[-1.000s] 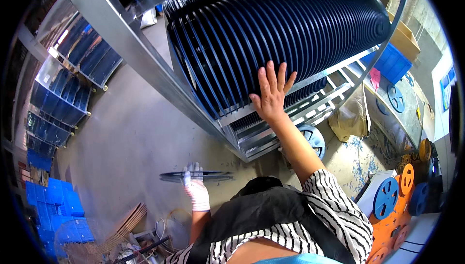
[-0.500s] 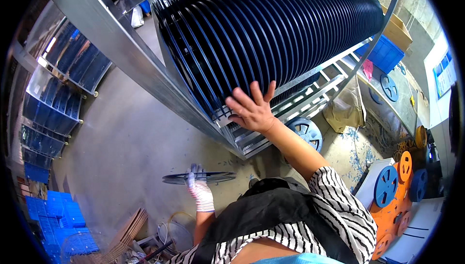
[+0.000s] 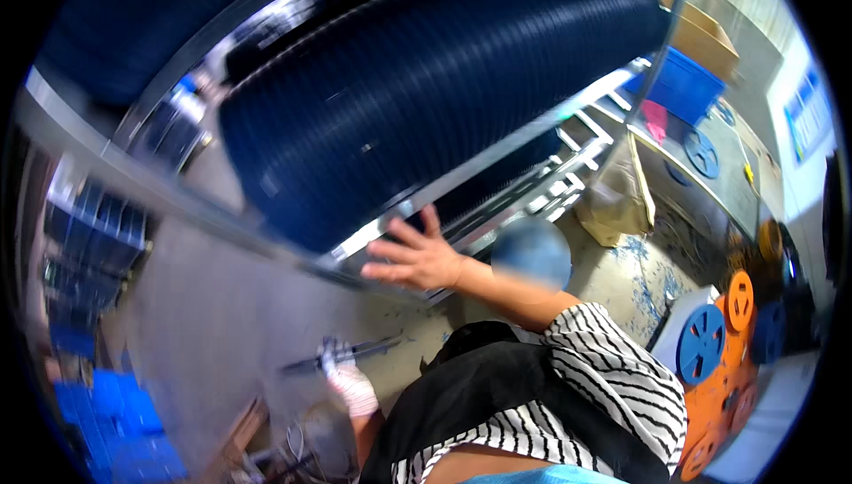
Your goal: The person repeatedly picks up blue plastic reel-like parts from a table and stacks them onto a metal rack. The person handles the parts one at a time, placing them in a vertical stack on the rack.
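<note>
Reels point(image 3: 426, 102), dark blue and flat, stand packed side by side in one long row on a metal rack point(image 3: 497, 218). The row fills the top and middle of the view and bends with the lens. The right hand point(image 3: 415, 258) is bare and flat, fingers spread, its grip released; it rests at the lower edge of the row, against the rack's shiny rail. The left hand point(image 3: 342, 369) wears a white glove and is lower down, over the grey floor point(image 3: 204, 333). Its grip is clenched on a thin dark reel point(image 3: 342, 357) that it holds flat, seen edge-on and blurred. A striped sleeve point(image 3: 612, 377) covers the right upper arm. To the right, a blue reel point(image 3: 701, 342) leans beside a stack of orange reels point(image 3: 732, 369). A tan sack point(image 3: 617, 196) sits near the rack's end, with a blue crate point(image 3: 679, 85) behind it. More blue crates point(image 3: 115, 413) lie at the lower left
</note>
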A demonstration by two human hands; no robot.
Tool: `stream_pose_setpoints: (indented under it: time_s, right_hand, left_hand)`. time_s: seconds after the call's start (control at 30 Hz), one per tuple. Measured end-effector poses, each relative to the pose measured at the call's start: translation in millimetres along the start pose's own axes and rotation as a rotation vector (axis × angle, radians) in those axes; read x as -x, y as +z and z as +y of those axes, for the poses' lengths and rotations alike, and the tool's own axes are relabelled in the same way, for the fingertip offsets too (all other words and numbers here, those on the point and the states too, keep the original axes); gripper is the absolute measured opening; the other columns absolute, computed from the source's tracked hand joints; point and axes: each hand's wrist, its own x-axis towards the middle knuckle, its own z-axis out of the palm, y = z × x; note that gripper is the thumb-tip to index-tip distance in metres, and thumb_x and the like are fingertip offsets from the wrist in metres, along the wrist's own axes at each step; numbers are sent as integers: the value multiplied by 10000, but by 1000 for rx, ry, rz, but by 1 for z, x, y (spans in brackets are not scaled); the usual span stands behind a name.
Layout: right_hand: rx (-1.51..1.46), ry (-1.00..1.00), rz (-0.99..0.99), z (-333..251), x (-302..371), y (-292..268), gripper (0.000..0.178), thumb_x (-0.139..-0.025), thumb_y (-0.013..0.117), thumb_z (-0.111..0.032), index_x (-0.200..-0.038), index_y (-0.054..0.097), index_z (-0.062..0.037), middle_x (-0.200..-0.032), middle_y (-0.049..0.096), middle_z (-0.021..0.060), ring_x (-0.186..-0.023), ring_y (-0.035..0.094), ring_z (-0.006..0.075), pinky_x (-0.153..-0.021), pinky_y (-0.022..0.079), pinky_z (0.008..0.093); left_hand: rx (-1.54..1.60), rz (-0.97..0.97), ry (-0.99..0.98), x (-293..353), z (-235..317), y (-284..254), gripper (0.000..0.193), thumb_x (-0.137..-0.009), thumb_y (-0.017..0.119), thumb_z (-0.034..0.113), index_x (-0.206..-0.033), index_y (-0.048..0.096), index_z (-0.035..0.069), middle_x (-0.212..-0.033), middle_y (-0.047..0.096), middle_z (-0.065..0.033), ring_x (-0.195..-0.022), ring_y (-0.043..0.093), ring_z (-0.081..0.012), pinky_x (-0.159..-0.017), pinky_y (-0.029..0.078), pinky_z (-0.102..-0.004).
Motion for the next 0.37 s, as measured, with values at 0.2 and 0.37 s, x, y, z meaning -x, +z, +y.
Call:
stream_pose_setpoints:
  time_s: [0.2, 0.37]
  right_hand:
    - [-206, 337, -617, 35, 142, -96, 661, -811, 639, -280, -1411, 363, -264, -1503, 279, 46, -1415, 177, 298, -1086, 131, 615]
    - [-902, 761, -783, 48, 261, -103, 656, -855, 593, -451, -1408, 363, -182, -1490, 281, 129, -1410, 178, 325, -1090, 201, 566]
  left_hand:
    - [-17, 234, -63, 76, -71, 62, 307, -859, 630, 67, -1136, 498, 62, -1102, 577, -120, -1028, 570, -252, -913, 478, -376]
    - [-52, 129, -165, 145, -128, 154, 333, -832, 661, 59, -1125, 507, 93, -1076, 573, -121, -1016, 585, -278, -886, 508, -392]
